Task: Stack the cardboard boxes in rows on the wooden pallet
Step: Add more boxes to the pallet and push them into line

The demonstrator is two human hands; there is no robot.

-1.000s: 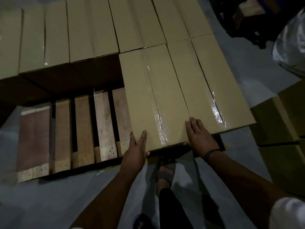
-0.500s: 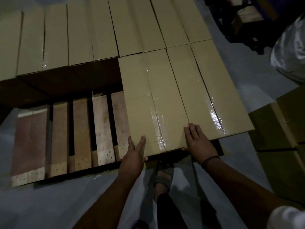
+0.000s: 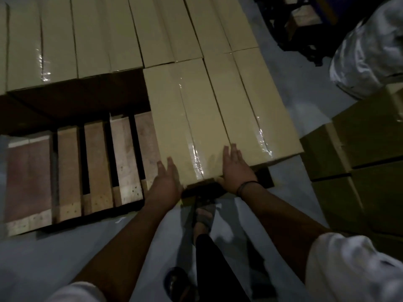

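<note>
A long taped cardboard box lies on the wooden pallet, tight against a second box on its right. My left hand presses flat on the box's near left corner, fingers straight. My right hand rests on the near right corner, fingers straight on top and the thumb under the near edge. A back row of several boxes fills the far side of the pallet. Bare slats show to the left of the box.
Several more cardboard boxes stand on the floor at the right. A shiny plastic-wrapped bundle and dark furniture sit at the far right. My sandalled foot stands on the grey floor just before the pallet.
The box has slid slightly away from me toward the back row under both hands. My hands kept their places on its near corners.
</note>
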